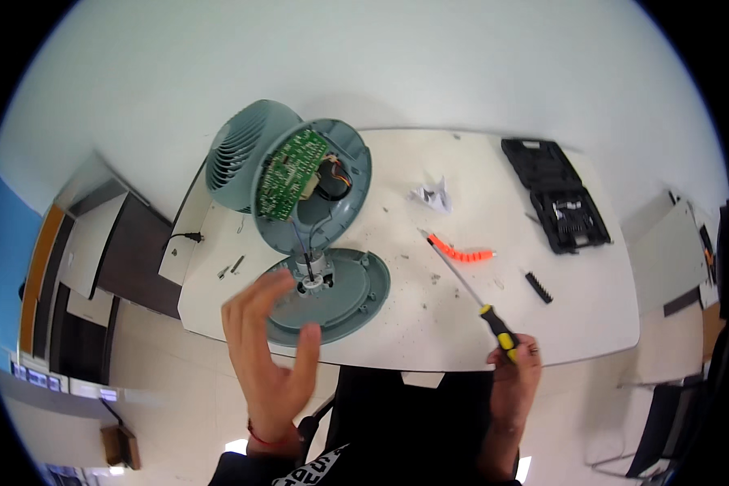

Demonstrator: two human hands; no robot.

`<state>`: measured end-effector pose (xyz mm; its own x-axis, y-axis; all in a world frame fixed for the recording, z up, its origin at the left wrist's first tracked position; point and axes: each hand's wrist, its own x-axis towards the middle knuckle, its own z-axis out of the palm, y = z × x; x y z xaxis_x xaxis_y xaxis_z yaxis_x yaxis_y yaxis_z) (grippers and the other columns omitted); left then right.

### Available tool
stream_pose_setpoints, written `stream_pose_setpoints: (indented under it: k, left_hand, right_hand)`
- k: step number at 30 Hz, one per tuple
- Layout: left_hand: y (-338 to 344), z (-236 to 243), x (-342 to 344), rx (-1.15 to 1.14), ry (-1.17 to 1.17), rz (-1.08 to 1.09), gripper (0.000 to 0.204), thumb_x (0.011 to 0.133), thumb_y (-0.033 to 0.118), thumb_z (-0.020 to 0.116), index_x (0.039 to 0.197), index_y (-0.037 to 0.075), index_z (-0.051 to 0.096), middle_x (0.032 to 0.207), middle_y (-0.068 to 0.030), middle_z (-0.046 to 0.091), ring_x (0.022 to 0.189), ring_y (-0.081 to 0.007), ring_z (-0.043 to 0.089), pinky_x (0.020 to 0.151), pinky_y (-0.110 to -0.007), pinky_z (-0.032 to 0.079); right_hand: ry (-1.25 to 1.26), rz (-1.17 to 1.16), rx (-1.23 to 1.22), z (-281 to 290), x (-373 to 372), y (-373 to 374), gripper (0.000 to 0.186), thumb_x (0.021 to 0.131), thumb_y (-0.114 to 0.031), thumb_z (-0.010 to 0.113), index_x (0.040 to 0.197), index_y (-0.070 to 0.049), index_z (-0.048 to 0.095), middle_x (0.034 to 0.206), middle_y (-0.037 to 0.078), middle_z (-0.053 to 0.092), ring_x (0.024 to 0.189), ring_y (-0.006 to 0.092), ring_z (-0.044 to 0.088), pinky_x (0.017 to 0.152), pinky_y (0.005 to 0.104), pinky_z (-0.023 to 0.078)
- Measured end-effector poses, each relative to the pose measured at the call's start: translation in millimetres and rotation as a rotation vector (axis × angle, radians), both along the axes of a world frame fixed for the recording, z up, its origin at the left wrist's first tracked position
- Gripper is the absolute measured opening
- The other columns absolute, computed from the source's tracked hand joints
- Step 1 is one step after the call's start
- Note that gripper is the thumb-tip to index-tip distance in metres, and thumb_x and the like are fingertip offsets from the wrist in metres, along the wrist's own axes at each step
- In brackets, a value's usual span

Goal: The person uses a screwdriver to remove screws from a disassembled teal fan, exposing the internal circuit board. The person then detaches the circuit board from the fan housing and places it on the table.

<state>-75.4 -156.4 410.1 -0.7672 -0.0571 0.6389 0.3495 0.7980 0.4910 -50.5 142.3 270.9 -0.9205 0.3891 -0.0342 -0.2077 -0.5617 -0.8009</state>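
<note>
My left hand [271, 360] is open, fingers curved apart over the near-left rim of the grey-green oval base plate [352, 296]; whether it touches the plate I cannot tell. My right hand [513, 373] grips a yellow and black screwdriver [498, 328] at the table's near edge, its long shaft pointing forward-left beside an orange flexible bit extension [466, 253]. A round housing [336, 219] stands tilted behind the plate, with a green circuit board [287, 178], a dark motor [330, 182] and wires. The grilled fan body [243, 142] is behind it, at the left.
The white table [429, 324] also holds an open black tool case [555, 198], a black bit strip [538, 287], crumpled paper [433, 196], a plug [193, 236] and small loose metal pieces. A wall is behind; chairs [652, 425] and furniture stand at both sides.
</note>
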Motion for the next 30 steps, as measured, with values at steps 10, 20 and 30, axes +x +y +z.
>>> stream_pose_setpoints:
  k: [10,20,30]
  left_hand:
    - [-24,-39,9,-0.297,-0.163,-0.14,0.035,0.078,0.018,0.083,0.109,0.01,0.072,0.13,-0.0057,0.066,0.131,-0.0314,0.055,0.103,-0.044,0.045]
    - [-83,-55,26,-0.165,-0.102,-0.14,0.02,0.072,-0.003,0.076,0.088,0.006,0.069,0.108,-0.0019,0.074,0.102,-0.0256,0.068,0.092,-0.041,0.052]
    - [-89,-41,26,0.087,-0.179,-0.215,0.043,0.083,0.009,0.074,0.124,0.006,0.064,0.132,-0.0118,0.066,0.125,-0.0314,0.06,0.114,-0.046,0.041]
  right_hand:
    - [-0.074,-0.073,0.816,14,-89,-22,0.02,0.099,-0.007,0.069,0.11,0.005,0.058,0.098,0.009,0.064,0.083,0.016,0.065,0.08,0.0273,0.051]
    - [0.119,-0.162,1.539,13,-154,29,0.021,0.092,-0.005,0.073,0.102,0.006,0.059,0.093,0.023,0.065,0.086,0.0406,0.066,0.078,0.0426,0.053]
    - [-0.12,-0.081,1.948,11,-176,24,0.026,0.088,-0.015,0.074,0.103,0.001,0.062,0.095,0.022,0.068,0.087,0.0402,0.065,0.08,0.0497,0.051]
